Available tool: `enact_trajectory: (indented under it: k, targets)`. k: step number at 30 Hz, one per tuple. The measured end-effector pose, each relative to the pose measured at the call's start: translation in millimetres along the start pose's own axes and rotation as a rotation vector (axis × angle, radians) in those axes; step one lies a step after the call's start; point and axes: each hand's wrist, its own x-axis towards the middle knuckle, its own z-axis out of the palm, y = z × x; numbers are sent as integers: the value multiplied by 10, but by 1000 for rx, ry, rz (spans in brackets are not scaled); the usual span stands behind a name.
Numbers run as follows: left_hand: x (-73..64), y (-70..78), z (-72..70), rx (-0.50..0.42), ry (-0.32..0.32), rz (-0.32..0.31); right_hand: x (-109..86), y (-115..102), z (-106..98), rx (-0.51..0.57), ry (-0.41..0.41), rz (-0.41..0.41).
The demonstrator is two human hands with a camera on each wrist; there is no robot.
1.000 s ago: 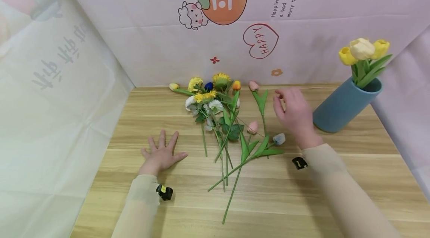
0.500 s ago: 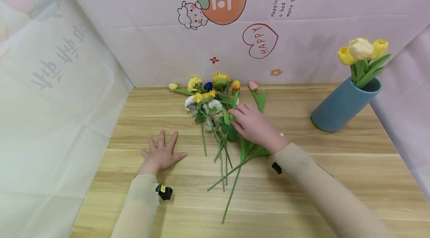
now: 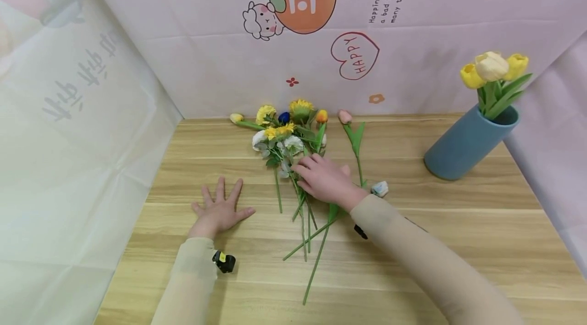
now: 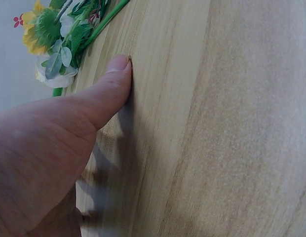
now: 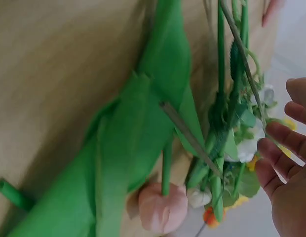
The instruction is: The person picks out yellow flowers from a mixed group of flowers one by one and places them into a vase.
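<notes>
My left hand rests flat on the wooden table, fingers spread, holding nothing. My right hand reaches over the loose artificial flowers in the middle. In the right wrist view its fingers are loosely bent beside a thin stem and grip nothing visible. Around it lie a sunflower, a white flower, an orange tulip, a pink tulip and a pale blue flower. Another pink tulip is mostly covered by the right hand in the head view.
A blue vase leans in the head view at the right, with a cream tulip and two yellow tulips in it. Several stems cross toward the table's front. A printed white cloth hangs behind the table.
My right hand has moved left from near the vase, past the pink tulips, and down to the crossed stems. The left hand has stayed in place.
</notes>
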Motion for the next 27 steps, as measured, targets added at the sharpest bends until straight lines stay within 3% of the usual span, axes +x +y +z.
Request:
enact_trajectory:
  k: [10, 17, 27]
  targets:
    - [14, -3, 6, -5, 1, -1, 1, -44, 163, -24, -79, 13]
    - [31, -26, 24, 2, -2, 1, 9, -46, 226, -26, -45, 37]
    - [40, -37, 31, 5, -7, -2, 50, -47, 181, 134, -59, 176]
